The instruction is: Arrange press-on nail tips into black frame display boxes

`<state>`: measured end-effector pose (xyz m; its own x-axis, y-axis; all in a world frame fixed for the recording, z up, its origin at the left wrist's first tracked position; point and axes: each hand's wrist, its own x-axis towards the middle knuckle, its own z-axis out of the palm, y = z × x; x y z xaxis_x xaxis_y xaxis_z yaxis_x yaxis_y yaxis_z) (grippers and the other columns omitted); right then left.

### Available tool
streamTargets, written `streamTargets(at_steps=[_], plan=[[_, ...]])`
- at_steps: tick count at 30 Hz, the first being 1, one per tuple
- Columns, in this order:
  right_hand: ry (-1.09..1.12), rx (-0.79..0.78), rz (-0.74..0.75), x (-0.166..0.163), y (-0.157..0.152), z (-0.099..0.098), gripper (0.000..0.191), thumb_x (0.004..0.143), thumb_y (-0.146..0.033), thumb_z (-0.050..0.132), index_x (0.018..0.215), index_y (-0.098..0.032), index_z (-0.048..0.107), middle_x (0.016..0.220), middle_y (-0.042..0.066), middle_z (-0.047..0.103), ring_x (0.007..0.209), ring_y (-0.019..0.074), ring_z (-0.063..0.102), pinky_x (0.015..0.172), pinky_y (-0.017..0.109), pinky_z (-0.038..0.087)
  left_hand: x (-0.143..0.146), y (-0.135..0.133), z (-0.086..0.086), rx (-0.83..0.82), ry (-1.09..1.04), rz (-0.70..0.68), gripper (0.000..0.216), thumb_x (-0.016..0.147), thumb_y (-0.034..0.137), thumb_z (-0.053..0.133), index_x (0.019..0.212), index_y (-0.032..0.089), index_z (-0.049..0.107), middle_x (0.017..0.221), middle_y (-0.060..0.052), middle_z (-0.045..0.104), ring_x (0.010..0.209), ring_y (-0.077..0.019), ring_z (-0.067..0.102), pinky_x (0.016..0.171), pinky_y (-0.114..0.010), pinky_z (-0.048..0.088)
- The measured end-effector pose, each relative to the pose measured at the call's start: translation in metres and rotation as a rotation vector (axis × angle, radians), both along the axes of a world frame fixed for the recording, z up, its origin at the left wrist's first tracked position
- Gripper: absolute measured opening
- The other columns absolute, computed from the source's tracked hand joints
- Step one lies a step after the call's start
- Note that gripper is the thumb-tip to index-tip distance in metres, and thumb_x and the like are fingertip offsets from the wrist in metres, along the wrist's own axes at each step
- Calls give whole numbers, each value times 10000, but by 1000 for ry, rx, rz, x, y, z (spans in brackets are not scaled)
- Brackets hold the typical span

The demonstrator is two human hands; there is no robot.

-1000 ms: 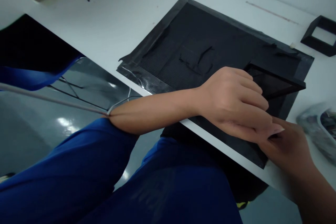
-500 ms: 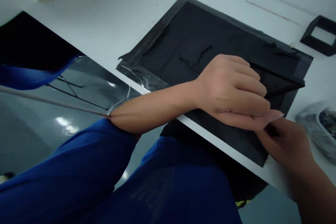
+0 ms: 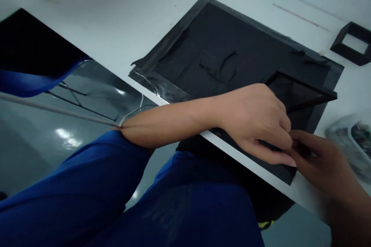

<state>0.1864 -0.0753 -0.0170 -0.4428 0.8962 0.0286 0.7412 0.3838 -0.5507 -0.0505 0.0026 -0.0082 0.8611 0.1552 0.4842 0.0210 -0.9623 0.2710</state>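
A black mat (image 3: 249,36) with taped edges lies along the near edge of the white table. Across its right part reaches my left hand (image 3: 257,123), back up, its fingers curled and the thumb stretched toward my right hand (image 3: 321,158). The fingertips of both hands meet at the mat's lower right. Both are closed, and whatever is pinched between them is hidden. Just beyond my left hand, a thin-rimmed black frame (image 3: 311,85) rests over the mat, its lower part covered by the hand.
A black open box-like frame (image 3: 346,52) stands at the far right. Nearer is a clear plastic container (image 3: 343,135) with small pieces inside. Loose black strips (image 3: 228,60) lie on the mat. A blue chair (image 3: 31,83) is at the left, and a grey cord (image 3: 58,110) runs to my left elbow.
My left hand has shifted toward the table's near edge, showing more of the thin black frame. Its thumb has dropped lower, and the fingertips still meet those of my right hand.
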Motion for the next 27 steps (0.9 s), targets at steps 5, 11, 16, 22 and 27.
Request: streamTargets(at_steps=[5,11,16,22,27], plan=[[-8,-70,-3,4,-2,-5,274,945,-492,593,978,-256,728,643,-30,635,492,99,559,439,209,418,0,2,-7,23,79,-22,574,1039,460,331,613,212,625,620,-4,644,568,-112,552,550,-339,291],[-18,-63,-7,7,-4,-9,267,947,-472,591,977,-243,724,633,-31,597,501,95,536,449,206,414,3,4,-10,34,121,45,578,1035,451,348,608,199,644,659,-17,690,589,-126,590,534,-342,272],[-8,-39,0,7,-3,-10,242,938,-459,613,981,-246,719,586,-54,526,472,80,477,434,199,380,2,3,-7,-18,211,74,376,982,396,471,759,238,729,769,1,737,670,-128,626,554,-330,295],[-21,-22,9,6,-3,-9,230,946,-459,605,971,-257,711,618,-47,559,482,80,513,445,197,392,2,0,-3,-96,261,59,348,936,350,504,686,244,721,794,13,749,690,-124,626,554,-326,287],[-28,-7,8,7,-4,-10,238,946,-479,607,998,-267,703,599,-58,494,475,78,472,444,205,376,3,1,-3,-83,296,176,343,949,353,470,775,236,741,830,-4,762,695,-133,637,543,-313,281]])
